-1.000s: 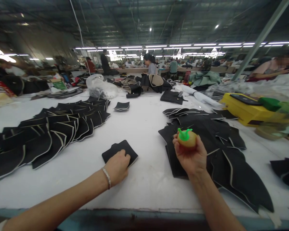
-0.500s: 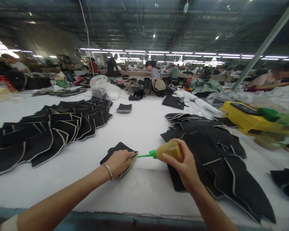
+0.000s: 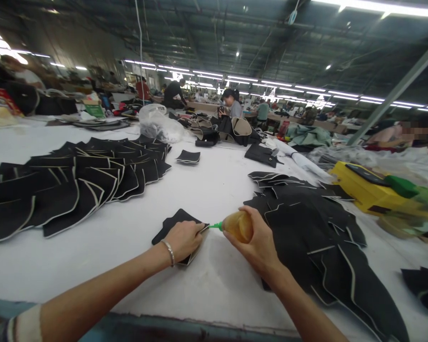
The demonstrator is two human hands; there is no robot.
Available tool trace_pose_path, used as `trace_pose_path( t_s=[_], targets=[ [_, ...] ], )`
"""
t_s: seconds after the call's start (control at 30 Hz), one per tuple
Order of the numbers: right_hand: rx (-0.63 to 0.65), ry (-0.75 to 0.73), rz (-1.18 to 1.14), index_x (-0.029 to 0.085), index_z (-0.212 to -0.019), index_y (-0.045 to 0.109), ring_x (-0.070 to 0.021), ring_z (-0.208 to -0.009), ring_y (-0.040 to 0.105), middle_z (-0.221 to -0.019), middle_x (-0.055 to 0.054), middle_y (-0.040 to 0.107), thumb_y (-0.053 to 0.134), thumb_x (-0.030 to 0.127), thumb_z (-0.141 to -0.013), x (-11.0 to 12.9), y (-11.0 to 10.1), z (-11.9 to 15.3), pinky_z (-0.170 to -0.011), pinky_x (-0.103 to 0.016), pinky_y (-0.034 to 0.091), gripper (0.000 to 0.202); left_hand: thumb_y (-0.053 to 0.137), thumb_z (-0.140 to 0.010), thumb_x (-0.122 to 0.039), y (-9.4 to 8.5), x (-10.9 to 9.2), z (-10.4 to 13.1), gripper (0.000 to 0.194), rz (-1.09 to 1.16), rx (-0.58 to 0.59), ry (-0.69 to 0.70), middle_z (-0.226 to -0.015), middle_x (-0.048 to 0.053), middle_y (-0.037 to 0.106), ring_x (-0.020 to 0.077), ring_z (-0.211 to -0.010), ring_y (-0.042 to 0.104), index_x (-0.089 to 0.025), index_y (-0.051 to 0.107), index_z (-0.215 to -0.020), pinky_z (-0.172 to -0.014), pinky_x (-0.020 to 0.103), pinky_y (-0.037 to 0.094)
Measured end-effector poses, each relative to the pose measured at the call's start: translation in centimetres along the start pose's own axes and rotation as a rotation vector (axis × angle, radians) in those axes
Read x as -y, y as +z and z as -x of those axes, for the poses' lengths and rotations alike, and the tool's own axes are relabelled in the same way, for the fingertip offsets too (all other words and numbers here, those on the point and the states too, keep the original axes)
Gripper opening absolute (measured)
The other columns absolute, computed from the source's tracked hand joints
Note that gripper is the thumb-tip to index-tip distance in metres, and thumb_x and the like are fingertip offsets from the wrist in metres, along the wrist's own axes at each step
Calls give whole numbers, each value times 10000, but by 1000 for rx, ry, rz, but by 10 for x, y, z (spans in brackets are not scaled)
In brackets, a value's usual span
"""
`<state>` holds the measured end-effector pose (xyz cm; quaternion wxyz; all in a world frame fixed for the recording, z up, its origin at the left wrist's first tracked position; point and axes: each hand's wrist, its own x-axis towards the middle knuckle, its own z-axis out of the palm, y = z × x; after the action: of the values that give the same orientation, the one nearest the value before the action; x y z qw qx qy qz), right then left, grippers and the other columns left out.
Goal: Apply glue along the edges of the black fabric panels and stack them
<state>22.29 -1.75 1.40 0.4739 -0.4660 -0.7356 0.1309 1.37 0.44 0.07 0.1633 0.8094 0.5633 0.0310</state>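
Left hand (image 3: 186, 241) pinches the black piece (image 3: 174, 220), right hand (image 3: 259, 240) closes round the amber bottle (image 3: 238, 227), green nozzle (image 3: 216, 225) at the corner: too hard a squeeze could flood it!

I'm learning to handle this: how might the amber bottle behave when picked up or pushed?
The bottle would probably roll if laid on its side, since its body looks rounded. It seems light enough for one-handed use, as the right hand alone holds it up. Its green nozzle may bend if pushed, being thin towards the tip.
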Motion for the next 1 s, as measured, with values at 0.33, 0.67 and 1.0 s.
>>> trace_pose_path(
  t_s=[0.33,0.67,1.0],
  targets=[
    [38,97,19,212,-1109,515,-244,-924,595,-1058,-61,599,751,352,-737,0,-2,-5,-860,-374,468,462,352,-855,-200,3,4,-1,464,-17,27,20,-1018,91,705,269,-950,657,-234,606,-1242,-790,348,459],
    [82,306,-110,222,-1061,535,-231,-798,608,-897,-14,624,781,425,-696,-4,-3,-6,-755,-348,466,484,349,-861,-220,6,8,-2,489,-1,54,46,-1083,119,677,287,-989,639,-209,551,-1306,-818,380,465],
    [147,401,-220,228,-1030,554,-229,-792,601,-874,-2,625,797,445,-664,-3,-5,-2,-722,-331,468,490,343,-883,-255,5,9,0,476,15,62,32,-1104,117,661,270,-1027,619,-199,542,-1311,-845,361,455]
  ],
)
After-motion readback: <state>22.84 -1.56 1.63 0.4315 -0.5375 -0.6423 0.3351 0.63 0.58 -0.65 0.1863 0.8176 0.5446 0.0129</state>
